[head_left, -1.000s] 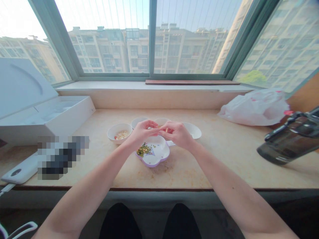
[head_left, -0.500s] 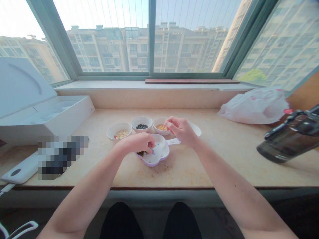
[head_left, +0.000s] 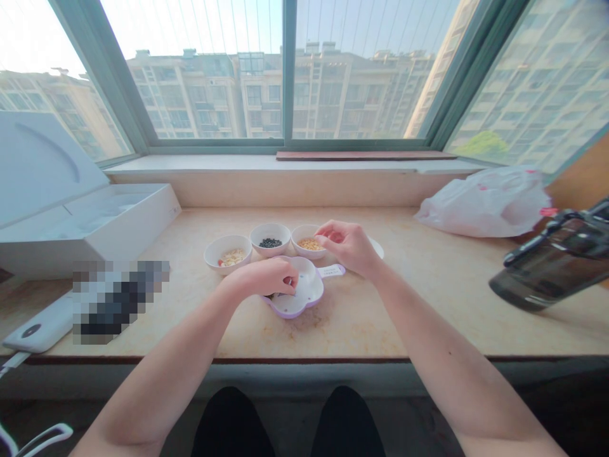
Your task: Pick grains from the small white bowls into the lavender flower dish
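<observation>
Your left hand (head_left: 262, 277) is curled down over the dish (head_left: 308, 280), fingers bunched with their tips pointing into it. Whether they pinch anything you can't tell, because the hand hides what lies under it (only a few grains (head_left: 272, 296) show at its edge). The dish is white with a lilac rim, lobed like a flower, and sits directly below that hand, on the stone sill (head_left: 380, 317).

Your right hand (head_left: 346, 247) is off the dish, up and to the right of your left hand and well clear of it. Its fingers curve loosely, the thumb apart from them, and nothing shows between them. Its fingertips reach the rim of the bowl of yellow grains (head_left: 309, 243). The dish's labelled handle (head_left: 332, 271) points out just beneath that hand.

Beyond your left hand sit two more small bowls: black beans (head_left: 270, 240) straight ahead, pale flakes (head_left: 224, 258) farther left. A white plate (head_left: 377, 247) peeks out behind your right hand.

Farther right of your hands lie a plastic bag (head_left: 483, 203) and a dark bottle (head_left: 547, 263). Far to the left stands an open white box (head_left: 80, 216), with a power bank (head_left: 38, 330) in front of it.
</observation>
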`<state>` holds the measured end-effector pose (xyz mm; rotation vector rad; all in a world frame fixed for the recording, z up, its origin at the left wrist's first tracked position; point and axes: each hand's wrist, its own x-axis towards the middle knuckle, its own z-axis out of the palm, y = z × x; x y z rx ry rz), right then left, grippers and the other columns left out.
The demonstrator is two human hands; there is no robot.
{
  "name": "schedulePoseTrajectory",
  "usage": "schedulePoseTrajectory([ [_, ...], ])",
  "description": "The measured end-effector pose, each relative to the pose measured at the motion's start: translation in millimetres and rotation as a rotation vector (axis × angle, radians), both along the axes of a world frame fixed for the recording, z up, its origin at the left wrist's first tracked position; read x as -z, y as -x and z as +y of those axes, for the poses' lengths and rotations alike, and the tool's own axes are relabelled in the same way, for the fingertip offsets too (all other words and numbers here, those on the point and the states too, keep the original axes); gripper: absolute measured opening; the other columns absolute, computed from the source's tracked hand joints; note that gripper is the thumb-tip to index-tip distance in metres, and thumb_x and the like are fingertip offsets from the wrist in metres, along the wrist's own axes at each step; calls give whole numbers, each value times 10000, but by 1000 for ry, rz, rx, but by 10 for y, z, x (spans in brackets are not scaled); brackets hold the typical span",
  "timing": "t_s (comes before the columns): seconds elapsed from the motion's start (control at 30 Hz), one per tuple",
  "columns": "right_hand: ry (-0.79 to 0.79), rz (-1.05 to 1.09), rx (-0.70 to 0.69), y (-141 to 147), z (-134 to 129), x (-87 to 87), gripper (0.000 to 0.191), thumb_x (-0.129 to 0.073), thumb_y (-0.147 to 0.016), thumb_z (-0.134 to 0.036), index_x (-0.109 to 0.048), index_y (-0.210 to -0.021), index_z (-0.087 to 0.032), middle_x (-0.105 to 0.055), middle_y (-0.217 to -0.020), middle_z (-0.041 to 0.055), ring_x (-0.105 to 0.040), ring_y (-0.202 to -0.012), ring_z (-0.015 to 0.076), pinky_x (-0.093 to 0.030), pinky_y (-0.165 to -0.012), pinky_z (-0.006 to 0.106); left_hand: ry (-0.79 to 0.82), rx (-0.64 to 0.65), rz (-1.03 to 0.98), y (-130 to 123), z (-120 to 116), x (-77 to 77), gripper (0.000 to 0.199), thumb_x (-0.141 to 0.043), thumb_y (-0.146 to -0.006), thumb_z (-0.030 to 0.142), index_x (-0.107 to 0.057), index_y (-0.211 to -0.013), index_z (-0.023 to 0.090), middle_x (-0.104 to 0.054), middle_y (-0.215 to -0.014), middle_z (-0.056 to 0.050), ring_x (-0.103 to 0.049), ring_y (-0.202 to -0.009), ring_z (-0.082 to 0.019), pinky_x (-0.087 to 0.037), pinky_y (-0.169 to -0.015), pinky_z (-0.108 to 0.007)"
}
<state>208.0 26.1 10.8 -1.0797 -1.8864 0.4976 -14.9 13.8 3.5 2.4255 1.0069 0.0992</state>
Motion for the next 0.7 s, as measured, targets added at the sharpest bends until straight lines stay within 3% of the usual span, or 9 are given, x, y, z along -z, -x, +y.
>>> schedulePoseTrajectory([
  [0.13, -67, -91, 176, -93, 81, -46, 171, -649, -829, -329, -747, -822, -190, -714, -726, 29, -602, -645, 162, -461, -639, 292, -46, 18, 22, -13, -16, -33, 54, -658, -770, 182, -698, -734, 176, -652, -766, -22, -558, -701, -156, -351, -648, -283],
  [0.23, -56, -208, 315, -195, 142, -92, 131, -656, -807, -274, -757, -805, -191, -722, -728, 32, -608, -642, 167, -455, -639, 292, -68, 19, 58, -30, -7, -37, 101, -668, -794, 200, -732, -867, 172, -688, -894, -46, -606, -800, -179, -386, -680, -281],
  [0.43, 29, -443, 549, -415, 226, -123, 161, -627, -804, -235, -781, -840, -204, -768, -837, 57, -678, -774, 214, -442, -659, 305, -105, 52, 85, -94, 17, 35, 84, -646, -848, 225, -717, -854, 180, -688, -855, -32, -611, -841, -185, -404, -729, -289],
  [0.6, 186, -596, 579, -490, 233, -103, 189, -618, -774, -254, -792, -841, -222, -785, -902, 74, -703, -839, 241, -427, -628, 300, -124, 39, 63, -122, 17, 102, 102, -627, -846, 199, -665, -753, 188, -667, -802, -14, -595, -867, -185, -394, -770, -300],
  [0.7, 243, -659, 578, -488, 206, -108, 195, -601, -782, -297, -780, -753, -225, -769, -808, 94, -692, -761, 250, -414, -601, 312, -112, 32, 11, -122, 20, 136, 117, -620, -827, 188, -660, -717, 193, -664, -809, -19, -595, -863, -190, -396, -785, -304],
])
